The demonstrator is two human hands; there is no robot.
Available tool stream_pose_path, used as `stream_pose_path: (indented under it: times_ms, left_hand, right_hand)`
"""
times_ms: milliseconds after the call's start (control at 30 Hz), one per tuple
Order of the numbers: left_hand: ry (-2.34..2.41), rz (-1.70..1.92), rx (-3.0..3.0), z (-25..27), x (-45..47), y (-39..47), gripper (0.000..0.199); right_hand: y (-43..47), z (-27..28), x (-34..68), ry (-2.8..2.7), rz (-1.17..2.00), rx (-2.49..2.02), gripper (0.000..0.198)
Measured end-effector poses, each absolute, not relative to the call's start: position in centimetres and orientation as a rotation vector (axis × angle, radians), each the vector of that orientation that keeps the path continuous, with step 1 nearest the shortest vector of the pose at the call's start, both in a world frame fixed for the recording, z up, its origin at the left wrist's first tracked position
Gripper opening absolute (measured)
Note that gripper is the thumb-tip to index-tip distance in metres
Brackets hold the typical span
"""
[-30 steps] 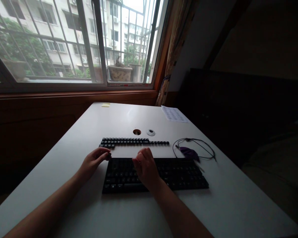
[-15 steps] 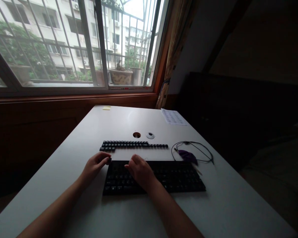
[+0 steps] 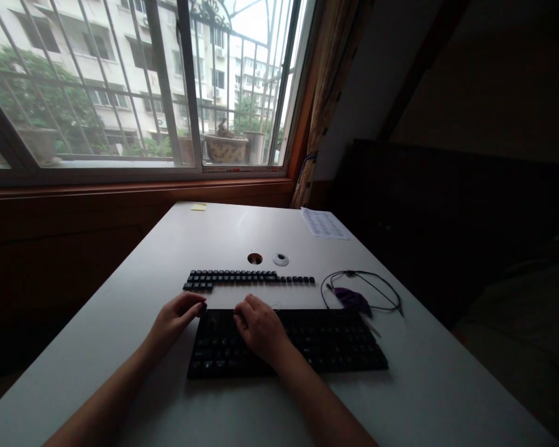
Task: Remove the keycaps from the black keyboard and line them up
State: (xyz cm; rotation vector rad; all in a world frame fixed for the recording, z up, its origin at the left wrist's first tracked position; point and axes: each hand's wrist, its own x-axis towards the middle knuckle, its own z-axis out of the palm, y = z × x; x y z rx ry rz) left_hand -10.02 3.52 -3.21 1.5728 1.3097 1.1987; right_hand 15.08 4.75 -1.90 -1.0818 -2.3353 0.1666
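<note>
A black keyboard (image 3: 326,341) lies across the near part of the desk. At its far left corner my left hand (image 3: 174,318) pinches a small black keycap (image 3: 202,308) between thumb and fingers. Over the keyboard's upper left part is my right hand (image 3: 261,326), its fingers curled and closed together; whatever is in them is hidden. Several loose black keycaps (image 3: 233,277) stand in rows behind the keyboard, with a shorter row of keycaps (image 3: 198,286) at the left. Part of the keyboard lies out of sight beneath my right hand.
Right of the rows, a coiled black cable (image 3: 386,279) lies by a dark purple cloth (image 3: 351,300). Farther back are a desk hole (image 3: 254,259), a round cover (image 3: 280,259), a printed sheet (image 3: 325,224) and a yellow note (image 3: 198,207). A barred window rises beyond the white desk (image 3: 135,279).
The whole view has shifted slightly, so the desk sits a little lower. My left hand still pinches the keycap; my right hand stays closed over the keyboard, its fingers turned slightly.
</note>
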Motion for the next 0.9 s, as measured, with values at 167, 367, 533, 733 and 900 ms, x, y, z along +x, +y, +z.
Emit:
stream_pose_path:
  times_ms: [167,367,533,733,900]
  left_hand:
    - [1.29,1.187,1.533,-3.3,-10.1,3.6,0.026]
    - [1.262,1.172,1.588,-2.0,-8.1,3.8,0.025]
    - [1.184,1.171,1.675,-1.7,-6.0,3.6,0.021]
    - [1.127,1.173,1.807,-2.2,-6.1,2.5,0.017]
    - [1.123,1.189,1.764,-2.3,-5.8,2.0,0.017]
  right_hand:
    - [5.0,-2.0,15.5,-2.253,0.297,-1.025,0.016]
    - [5.0,-2.1,15.7,-2.183,0.328,-0.942,0.013]
    - [4.8,-1.9,15.9,-2.11,0.31,-0.951,0.013]
    - [4.4,-1.8,16.1,-2.115,0.307,-0.961,0.015]
    - [4.0,-1.9,16.2,-2.156,0.234,-0.887,0.019]
